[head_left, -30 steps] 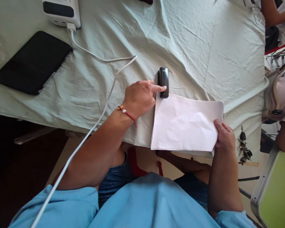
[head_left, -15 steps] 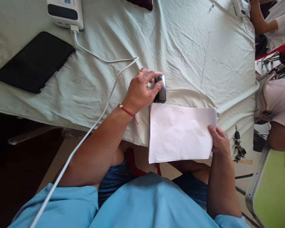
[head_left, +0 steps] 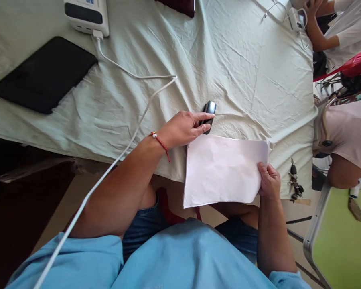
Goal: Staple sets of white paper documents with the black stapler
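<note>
My left hand (head_left: pixel 186 127), with a red string bracelet at the wrist, lies across a small black stapler (head_left: pixel 210 107). Its thumb and forefinger reach over the stapler's glossy top; part of the stapler is hidden under them. Several white paper sheets (head_left: pixel 225 170) lie stacked just below the stapler, their near part reaching past the table edge. At the stack's right edge my right hand (head_left: pixel 269 180) pinches the sheets, thumb on top and fingers underneath. The stapler's near end is at the top edge of the paper; whether the sheets are in its jaw cannot be seen.
A pale cloth covers the table (head_left: pixel 237 72). A black tablet-like slab (head_left: pixel 45 74) and a white power bank (head_left: pixel 87 18) lie at left, its white cable (head_left: pixel 129 140) passing over my left arm. Keys (head_left: pixel 295 182) lie at right. Other people sit beyond the right edge.
My left hand has come down closer to the paper, its fingers straighter over the stapler. The stapler has tilted slightly. My right hand still holds the sheets, and the view has shifted slightly.
</note>
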`<state>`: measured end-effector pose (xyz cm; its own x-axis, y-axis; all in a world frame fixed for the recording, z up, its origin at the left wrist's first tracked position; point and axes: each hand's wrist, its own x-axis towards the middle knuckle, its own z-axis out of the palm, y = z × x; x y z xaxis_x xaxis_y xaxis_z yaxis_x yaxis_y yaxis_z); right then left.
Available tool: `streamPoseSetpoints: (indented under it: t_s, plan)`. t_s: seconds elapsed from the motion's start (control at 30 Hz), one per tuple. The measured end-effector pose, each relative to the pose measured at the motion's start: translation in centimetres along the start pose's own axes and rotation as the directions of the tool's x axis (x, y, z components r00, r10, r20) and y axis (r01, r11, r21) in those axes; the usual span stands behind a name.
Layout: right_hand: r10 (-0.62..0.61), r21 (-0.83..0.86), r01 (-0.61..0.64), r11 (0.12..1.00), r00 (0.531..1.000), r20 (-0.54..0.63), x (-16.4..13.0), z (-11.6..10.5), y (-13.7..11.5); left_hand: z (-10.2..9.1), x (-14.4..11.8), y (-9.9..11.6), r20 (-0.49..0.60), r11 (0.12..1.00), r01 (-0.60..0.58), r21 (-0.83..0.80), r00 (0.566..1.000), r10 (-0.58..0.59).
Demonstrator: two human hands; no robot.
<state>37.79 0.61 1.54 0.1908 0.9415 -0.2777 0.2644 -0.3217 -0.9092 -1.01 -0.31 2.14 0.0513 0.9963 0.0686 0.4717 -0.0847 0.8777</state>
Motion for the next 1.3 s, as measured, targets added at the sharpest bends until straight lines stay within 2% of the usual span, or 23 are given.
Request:
streamPoseSetpoints:
  t_s: [0.1, 0.23, 0.4, 0.47, 0.57, 0.7, 0.9, 1.0, 1.2, 1.3]
  plan:
    - [-0.035, -0.019, 0.035, 0.999, 0.999, -0.010, -0.3, 0.0, 0.1, -1.0, -0.9, 0.6, 0.066, 0.999, 0.038, 0.037, 0.997, -0.040]
    - [-0.086, -0.037, 0.084, 0.996, 0.995, -0.041, -0.8, 0.1, 0.3, -1.6, -1.6, 0.9, 0.098, 0.994, 0.046, 0.094, 0.994, -0.055]
    - [-0.124, -0.047, 0.121, 0.992, 0.990, -0.071, -1.2, 0.1, 0.8, -1.8, -1.8, 0.8, 0.008, 0.937, 0.194, 0.290, 0.979, -0.205]
    - [-0.132, -0.053, 0.128, 0.990, 0.988, -0.076, -1.3, 0.0, 1.0, -1.7, -1.8, 0.9, 0.010, 0.894, 0.239, 0.379, 0.965, -0.262]
    - [-0.142, -0.061, 0.137, 0.989, 0.987, -0.074, -1.3, -0.1, 1.2, -1.4, -1.6, 1.1, 0.059, 0.865, 0.224, 0.450, 0.959, -0.279]
    - [-0.163, -0.074, 0.158, 0.985, 0.983, -0.081, -1.5, -0.3, 1.5, -1.2, -1.4, 1.6, 0.069, 0.855, 0.205, 0.477, 0.961, -0.269]
    - [-0.184, -0.093, 0.177, 0.980, 0.979, -0.085, -1.6, -0.3, 1.6, -1.5, -1.3, 1.8, 0.156, 0.844, 0.164, 0.512, 0.948, -0.278]
    - [-0.152, -0.096, 0.146, 0.985, 0.987, -0.061, -1.5, -0.2, 1.1, -1.7, -1.3, 1.5, 0.166, 0.860, 0.163, 0.483, 0.948, -0.273]
    - [0.030, -0.065, -0.029, 0.998, 0.999, 0.025, -2.1, -0.3, 0.1, -2.2, -1.0, 0.6, 0.141, 0.878, 0.150, 0.455, 0.961, -0.237]
    - [0.049, -0.113, -0.046, 0.993, 0.998, 0.028, -2.8, -0.6, 0.3, -2.4, -1.0, 0.8, 0.151, 0.891, 0.170, 0.421, 0.956, -0.253]
